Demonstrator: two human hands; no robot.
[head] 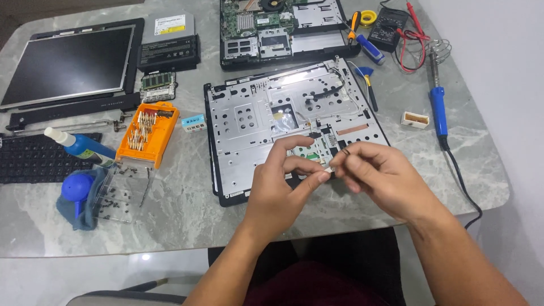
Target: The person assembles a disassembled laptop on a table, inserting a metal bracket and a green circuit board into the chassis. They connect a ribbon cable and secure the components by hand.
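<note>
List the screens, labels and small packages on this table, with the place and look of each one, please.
Laptop screen panel: far left, flat, dark, black frame.
Optical drive: right of the panel, grey, with a white and yellow label.
Battery: just below the drive, black bar with a printed label.
Small box: beside the orange bit case, white and light blue.
Multimeter: far right, black; its display is too small to tell.

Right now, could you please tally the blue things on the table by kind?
Blue bottle: 1
Blue dust blower: 1
Blue-handled soldering iron: 1
Blue-handled screwdriver: 1
Blue-handled small tool: 1
Total: 5
</note>
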